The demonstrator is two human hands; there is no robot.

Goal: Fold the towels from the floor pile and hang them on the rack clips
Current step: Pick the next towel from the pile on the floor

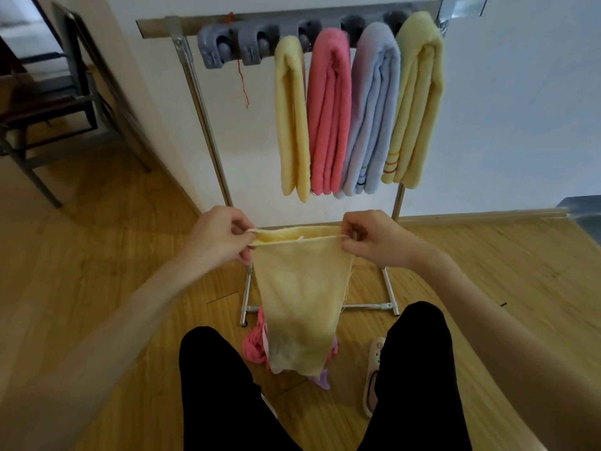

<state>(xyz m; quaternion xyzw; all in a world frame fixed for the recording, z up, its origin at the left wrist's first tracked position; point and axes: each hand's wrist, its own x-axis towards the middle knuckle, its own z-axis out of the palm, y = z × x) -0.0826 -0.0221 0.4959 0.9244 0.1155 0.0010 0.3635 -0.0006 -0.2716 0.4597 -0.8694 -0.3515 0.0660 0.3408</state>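
Note:
I hold a pale yellow towel [300, 288] up in front of me, doubled over and hanging down. My left hand [221, 234] pinches its top left corner. My right hand [370, 237] pinches its top right corner. Behind the towel's lower end, a small floor pile [255, 346] of pink and purple towels lies between my legs. On the metal rack [208, 125], folded towels hang from grey clips: a yellow one [292, 125], a pink one [328, 112], a light blue one [374, 109] and another yellow one [416, 99]. Two grey clips [237, 47] at the left hold nothing.
The rack stands against a white wall on a wooden floor [97, 271]. A dark metal chair frame [58, 102] stands at the left. My black trouser legs and a light slipper [374, 375] fill the bottom of the view. A red thread [243, 79] dangles from the rack.

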